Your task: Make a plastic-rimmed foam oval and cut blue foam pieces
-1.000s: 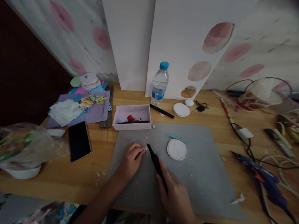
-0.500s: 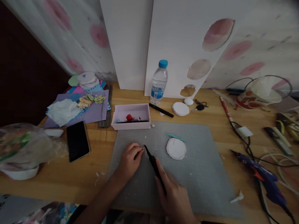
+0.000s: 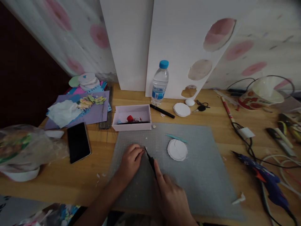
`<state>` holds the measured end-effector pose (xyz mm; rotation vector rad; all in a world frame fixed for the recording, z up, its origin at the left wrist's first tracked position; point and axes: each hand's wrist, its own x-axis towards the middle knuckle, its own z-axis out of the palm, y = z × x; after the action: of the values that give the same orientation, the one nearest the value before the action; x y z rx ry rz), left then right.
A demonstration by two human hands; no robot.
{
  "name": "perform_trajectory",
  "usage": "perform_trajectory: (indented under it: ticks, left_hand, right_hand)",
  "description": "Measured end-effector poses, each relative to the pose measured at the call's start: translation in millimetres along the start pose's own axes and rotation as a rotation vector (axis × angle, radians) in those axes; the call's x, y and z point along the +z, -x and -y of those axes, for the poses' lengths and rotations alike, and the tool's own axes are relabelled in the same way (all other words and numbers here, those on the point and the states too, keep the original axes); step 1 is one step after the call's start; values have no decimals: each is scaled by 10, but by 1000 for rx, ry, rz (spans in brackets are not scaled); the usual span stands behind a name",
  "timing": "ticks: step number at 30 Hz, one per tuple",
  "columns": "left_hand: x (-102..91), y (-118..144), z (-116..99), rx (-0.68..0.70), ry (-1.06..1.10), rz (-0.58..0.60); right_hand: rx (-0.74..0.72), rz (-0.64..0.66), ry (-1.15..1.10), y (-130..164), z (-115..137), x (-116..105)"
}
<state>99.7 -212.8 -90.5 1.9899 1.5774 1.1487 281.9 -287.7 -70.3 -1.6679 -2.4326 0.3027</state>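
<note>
My right hand [image 3: 172, 194] is closed round the handle of a slim black craft knife [image 3: 150, 159], its pointed tip angled up and left. My left hand [image 3: 130, 161] is closed in a pinch on the grey cutting mat [image 3: 202, 185], and the knife tip meets its fingertips. Whatever lies between those fingers is too small to make out. To the right of the knife, a stack of white paper discs [image 3: 177, 150] rests on the mat, a teal stick-like tool [image 3: 176, 138] just behind it.
Behind the mat stand a pale pink box [image 3: 131, 126] with small bits inside, a black pen [image 3: 162, 111] and a water bottle [image 3: 160, 83]. A phone [image 3: 78, 142] lies left. On the right are a blue glue gun [image 3: 261, 175] and cables. White boards [image 3: 175, 47] lean behind.
The knife's tip has shifted slightly left, onto the left fingertips. My right hand has turned a little, with the index finger now further along the handle. My left hand stays put.
</note>
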Motion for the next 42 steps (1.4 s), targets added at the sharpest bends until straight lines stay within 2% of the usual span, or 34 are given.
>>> perform_trajectory:
  ticks: [9, 20, 32, 38, 42]
  left_hand:
    - [9, 2, 8, 15, -8, -3]
    - [11, 0, 15, 18, -16, 6]
    - [39, 26, 37, 22, -25, -3]
    - [44, 22, 41, 14, -13, 5]
    - [40, 21, 43, -2, 8, 12]
  right_hand:
    - [8, 45, 67, -77, 4, -91]
    - [39, 67, 11, -32, 28, -33]
    - [120, 251, 28, -72, 107, -134]
    - [114, 278, 23, -40, 87, -160]
    - [109, 253, 26, -34, 72, -136]
